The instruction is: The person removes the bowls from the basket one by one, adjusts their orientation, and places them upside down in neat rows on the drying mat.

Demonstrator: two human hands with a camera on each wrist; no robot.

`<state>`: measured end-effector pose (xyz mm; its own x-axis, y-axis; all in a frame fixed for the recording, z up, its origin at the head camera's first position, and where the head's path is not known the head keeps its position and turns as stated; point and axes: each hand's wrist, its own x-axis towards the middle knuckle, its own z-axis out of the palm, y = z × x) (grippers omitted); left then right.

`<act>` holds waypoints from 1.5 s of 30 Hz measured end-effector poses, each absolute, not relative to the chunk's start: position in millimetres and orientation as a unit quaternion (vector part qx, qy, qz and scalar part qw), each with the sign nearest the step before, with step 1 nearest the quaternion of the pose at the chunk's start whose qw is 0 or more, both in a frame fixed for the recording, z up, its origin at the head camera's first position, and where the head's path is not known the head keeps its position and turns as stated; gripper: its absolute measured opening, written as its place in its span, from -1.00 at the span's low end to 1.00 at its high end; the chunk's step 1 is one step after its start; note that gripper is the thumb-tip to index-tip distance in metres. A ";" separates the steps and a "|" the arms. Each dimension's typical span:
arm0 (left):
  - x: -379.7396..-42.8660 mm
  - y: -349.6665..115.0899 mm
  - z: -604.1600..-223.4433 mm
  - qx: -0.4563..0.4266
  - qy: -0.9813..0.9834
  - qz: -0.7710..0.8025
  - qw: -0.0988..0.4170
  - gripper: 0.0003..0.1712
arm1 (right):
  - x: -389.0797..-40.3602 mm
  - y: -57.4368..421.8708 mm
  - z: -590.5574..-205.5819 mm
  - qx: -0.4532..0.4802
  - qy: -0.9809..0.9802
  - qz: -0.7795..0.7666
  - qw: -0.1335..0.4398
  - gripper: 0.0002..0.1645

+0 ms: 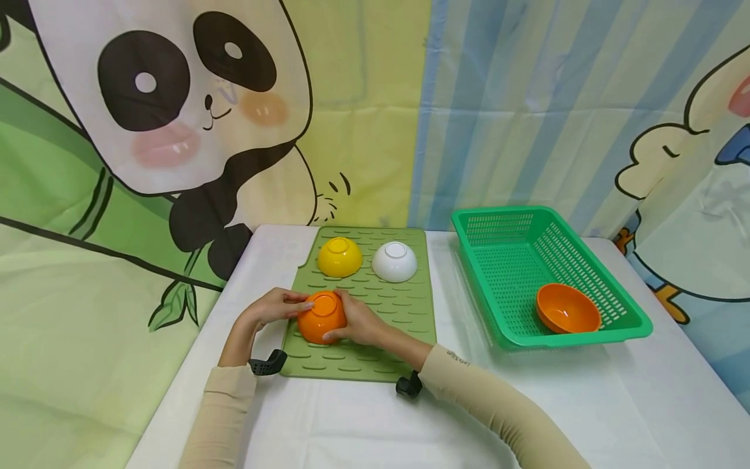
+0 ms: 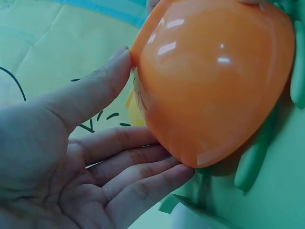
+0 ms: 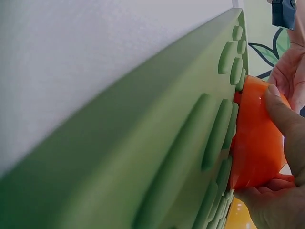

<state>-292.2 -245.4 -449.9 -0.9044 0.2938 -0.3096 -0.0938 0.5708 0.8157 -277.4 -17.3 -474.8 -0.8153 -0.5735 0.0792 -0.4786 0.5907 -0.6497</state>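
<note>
An orange bowl [image 1: 321,319] sits upside down on the green ridged mat [image 1: 375,361], its round base facing up. My right hand [image 1: 361,319] grips it from the right, thumb on the near side and fingers at the far side, as the right wrist view also shows along the bowl [image 3: 257,138]. From the left, my left hand [image 1: 278,306] touches it; in the left wrist view the thumb and the nearly straight fingers [image 2: 143,171] meet the edge of the bowl [image 2: 214,81]. Behind it on the mat are an upside-down yellow bowl [image 1: 340,260] and a white one [image 1: 395,264].
A green slotted basket [image 1: 498,286] stands on the white-covered table [image 1: 469,417] to the right. Another orange bowl [image 1: 568,309] lies inside, in its near right corner. A printed cloth with a panda [image 1: 205,117] hangs behind the table.
</note>
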 end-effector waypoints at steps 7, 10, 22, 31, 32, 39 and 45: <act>-292.7 -245.8 -451.5 0.050 0.857 0.466 0.213 -0.32 | -278.0 -17.4 -475.0 -0.274 0.889 -0.359 0.074 0.19; -292.6 -246.1 -452.1 0.049 0.856 0.468 0.212 -0.32 | -278.3 -17.5 -475.2 -0.273 0.891 -0.356 0.073 0.19; -292.9 -246.0 -453.1 0.046 0.852 0.476 0.212 -0.34 | -279.9 -17.5 -477.5 -0.282 0.892 -0.347 0.064 0.20; -294.1 -247.4 -454.9 0.027 0.845 0.488 0.215 -0.37 | -279.1 -19.4 -479.1 -0.282 0.895 -0.341 0.066 0.19; -294.0 -247.2 -454.6 0.025 0.844 0.490 0.216 -0.38 | -279.3 -19.6 -479.7 -0.282 0.895 -0.341 0.066 0.19; -293.2 -246.5 -453.6 0.018 0.842 0.493 0.217 -0.39 | -279.3 -20.0 -479.3 -0.278 0.897 -0.336 0.071 0.20; -293.9 -246.8 -454.4 0.015 0.843 0.492 0.218 -0.39 | -278.6 -19.4 -479.6 -0.280 0.896 -0.337 0.075 0.20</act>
<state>-293.9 -246.8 -454.4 -0.9049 0.2391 -0.3520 -0.1887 0.5160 0.8355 -278.6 -19.4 -479.6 -0.8316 -0.5527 0.0542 -0.4513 0.6157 -0.6459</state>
